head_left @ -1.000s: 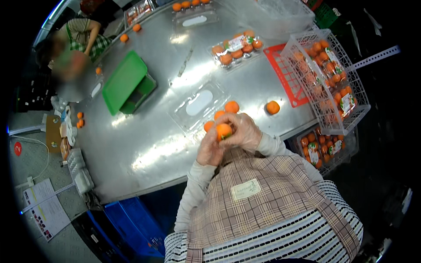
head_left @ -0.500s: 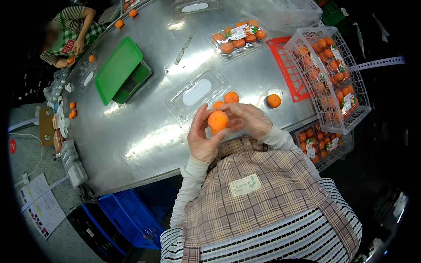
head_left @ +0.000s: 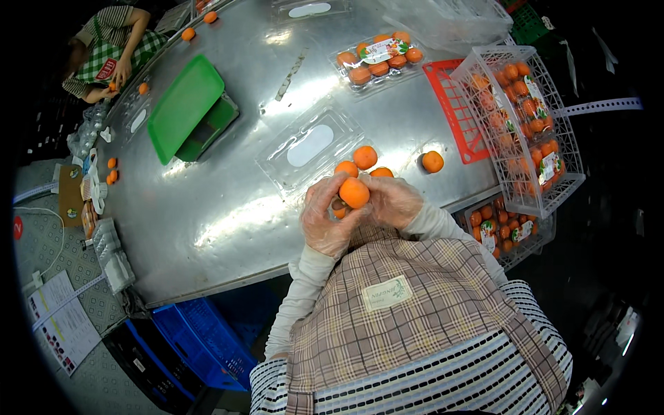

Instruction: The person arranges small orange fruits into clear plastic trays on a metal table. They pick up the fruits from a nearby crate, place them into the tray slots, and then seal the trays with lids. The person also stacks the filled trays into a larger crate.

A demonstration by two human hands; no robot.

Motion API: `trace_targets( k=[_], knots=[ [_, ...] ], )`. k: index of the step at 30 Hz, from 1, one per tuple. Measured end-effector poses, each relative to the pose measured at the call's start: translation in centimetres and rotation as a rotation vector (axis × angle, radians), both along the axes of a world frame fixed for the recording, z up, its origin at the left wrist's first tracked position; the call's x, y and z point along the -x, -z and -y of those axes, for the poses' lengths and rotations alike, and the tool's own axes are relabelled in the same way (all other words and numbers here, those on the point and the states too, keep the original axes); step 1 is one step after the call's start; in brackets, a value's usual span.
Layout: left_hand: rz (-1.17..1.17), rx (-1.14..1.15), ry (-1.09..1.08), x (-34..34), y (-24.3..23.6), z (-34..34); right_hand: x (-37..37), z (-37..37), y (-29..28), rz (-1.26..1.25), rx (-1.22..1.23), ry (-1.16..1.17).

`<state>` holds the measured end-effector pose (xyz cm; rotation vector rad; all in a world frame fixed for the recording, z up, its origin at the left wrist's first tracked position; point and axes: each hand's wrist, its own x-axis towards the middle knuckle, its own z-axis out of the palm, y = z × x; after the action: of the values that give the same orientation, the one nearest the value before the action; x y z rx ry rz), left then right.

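Note:
Gloved in clear plastic, my left hand (head_left: 325,220) curls around a mandarin (head_left: 354,193) from the left. My right hand (head_left: 398,202) closes on the same fruit from the right. A bit of another orange fruit (head_left: 339,211) shows between my left fingers, mostly hidden. Just beyond my hands lie several loose mandarins, one (head_left: 365,157) in full view and others partly covered by my fingers. They are at the near right side of an opened clear plastic clamshell box (head_left: 277,160) with a white oval label. A single mandarin (head_left: 432,162) rests on the metal table (head_left: 228,263) to the right.
A filled clamshell (head_left: 379,59) sits farther back. On the right stand a red basket (head_left: 456,117) and a clear crate (head_left: 570,149) of packed boxes. A green bin with a tilted lid (head_left: 187,107) is at left. Across the table a co-worker (head_left: 114,52) handles fruit.
My hands have drawn together around the mandarin, which has shifted slightly right and down. My right fingers have closed in on it. More of the loose fruit beyond now shows.

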<state>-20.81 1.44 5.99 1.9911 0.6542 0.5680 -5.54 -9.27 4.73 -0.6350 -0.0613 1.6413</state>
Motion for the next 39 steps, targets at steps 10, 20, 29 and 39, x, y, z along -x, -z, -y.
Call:
trace_targets(
  k=[10, 20, 29, 39],
  knots=[
    [0.074, 0.120, 0.040, -0.5, 0.0, 0.0, 0.0, -0.1, 0.4, 0.539, -0.069, 0.054],
    [0.391, 1.373, 0.063, 0.3, 0.8, -0.8, 0.3, -0.3, -1.2, 1.224, -0.179, 0.140],
    [0.418, 0.890, 0.020, 0.4, 0.9, 0.0, 0.1, 0.3, 0.3, 0.633, 0.020, 0.173],
    [0.146, 0.174, 0.003, 1.1, 1.8, -0.4, 1.1, 0.0, -0.2, 0.243, 0.071, 0.028]
  ],
)
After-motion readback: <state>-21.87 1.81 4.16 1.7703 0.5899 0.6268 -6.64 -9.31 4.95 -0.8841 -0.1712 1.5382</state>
